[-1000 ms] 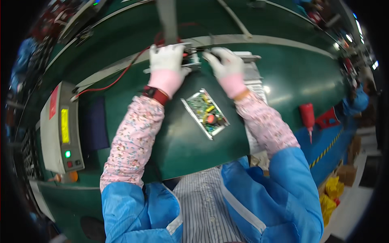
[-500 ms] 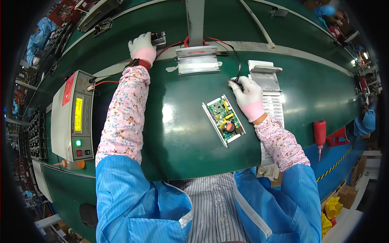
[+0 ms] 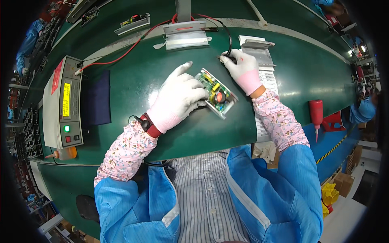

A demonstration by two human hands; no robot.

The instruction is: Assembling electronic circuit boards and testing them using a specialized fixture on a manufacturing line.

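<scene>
My left hand (image 3: pixel 178 97), in a white glove, is at the left edge of a power supply circuit board (image 3: pixel 218 91) in a silver metal bracket. Its fingers are bent round that edge, with the index finger stretched out. The board sits tilted and slightly blurred over the green bench. My right hand (image 3: pixel 243 68), also gloved, pinches a black test lead (image 3: pixel 230 40) whose tip points left, beyond the board's far right corner. A second board in a bracket (image 3: pixel 133 24) lies past the bench's far rail.
A tester (image 3: pixel 65 105) with a lit yellow display stands left, its red cable (image 3: pixel 121 56) running to the post (image 3: pixel 183 12). Metal fixtures (image 3: pixel 186 36) (image 3: pixel 259 52) lie at the back. A label sheet (image 3: pixel 268 81), red bottle (image 3: pixel 316 113) and dark blue cloth (image 3: pixel 97 97) are also there.
My left hand has let go of the far board and come back to the nearer one, which has turned slightly. The right hand keeps the lead. The whole view has shifted a little.
</scene>
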